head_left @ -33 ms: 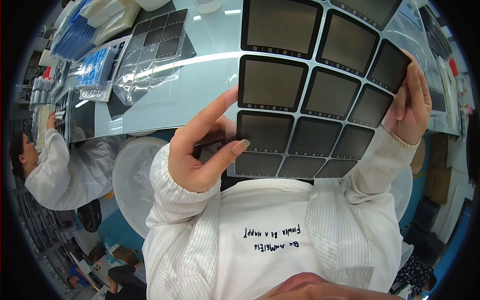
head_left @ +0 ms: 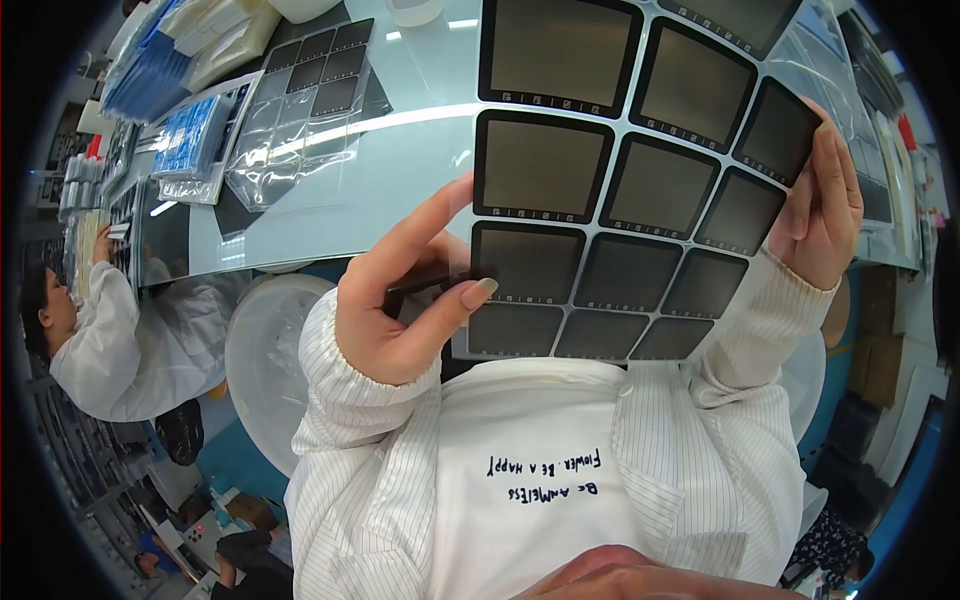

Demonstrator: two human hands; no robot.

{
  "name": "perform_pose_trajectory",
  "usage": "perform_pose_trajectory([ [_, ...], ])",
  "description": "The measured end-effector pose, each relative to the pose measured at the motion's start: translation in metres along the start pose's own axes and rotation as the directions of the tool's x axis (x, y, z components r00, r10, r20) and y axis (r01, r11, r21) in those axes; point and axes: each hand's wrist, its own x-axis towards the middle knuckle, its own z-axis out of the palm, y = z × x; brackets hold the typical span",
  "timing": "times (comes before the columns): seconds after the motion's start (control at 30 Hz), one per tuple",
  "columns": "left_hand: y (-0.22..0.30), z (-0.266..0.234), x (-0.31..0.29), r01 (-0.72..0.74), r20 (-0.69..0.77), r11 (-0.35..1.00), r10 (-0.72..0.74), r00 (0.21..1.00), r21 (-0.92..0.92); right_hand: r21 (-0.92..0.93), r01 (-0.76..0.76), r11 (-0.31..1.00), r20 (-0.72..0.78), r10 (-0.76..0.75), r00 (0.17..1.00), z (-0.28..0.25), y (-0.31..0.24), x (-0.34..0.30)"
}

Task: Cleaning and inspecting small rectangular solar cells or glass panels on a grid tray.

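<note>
A large clear sheet (head_left: pixel 545 165) with a grid of dark grey, black-bordered rectangular panels is held up, tilted, in front of my chest. My left hand (head_left: pixel 400 290) is closed on its left edge, the thumb over the near face and the fingers behind. A narrow dark piece (head_left: pixel 425 284) shows inside that hand; I cannot make out what it is. On the right edge, my right hand (head_left: pixel 830 200) grips the sheet, its fingers partly hidden behind it. The top of the sheet runs out of view.
On the glass-topped table (head_left: pixel 420 150) lie a similar panelled sheet (head_left: pixel 335 65), a clear plastic bag (head_left: pixel 290 150) and a blue-wrapped pack (head_left: pixel 190 140). Stacked sleeves (head_left: pixel 165 65) stand at the far left. A white tub (head_left: pixel 265 370) is beside me; a co-worker (head_left: pixel 110 340) sits left.
The sheet's left side has shifted very slightly to the left, with my left thumb. My right hand stays in place.
</note>
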Motion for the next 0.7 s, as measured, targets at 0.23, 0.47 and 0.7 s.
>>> perform_pose_trajectory([
  [0.23, -0.003, -0.003, 0.002, -0.012, -0.025, 1.000, 0.012, 1.000, 0.012, -0.022, 0.007, 1.000, 0.053, -0.006, 0.999, 0.005, -0.001, 0.000],
  [0.47, -0.003, -0.009, 0.000, -0.027, -0.072, 0.999, 0.028, 0.997, 0.020, -0.009, 0.012, 1.000, 0.123, -0.011, 0.992, 0.006, 0.005, 0.000],
  [0.7, -0.004, -0.014, -0.003, -0.042, -0.145, 0.999, 0.044, 0.989, 0.015, 0.010, 0.002, 1.000, 0.117, -0.003, 0.993, 0.015, 0.006, 0.000],
])
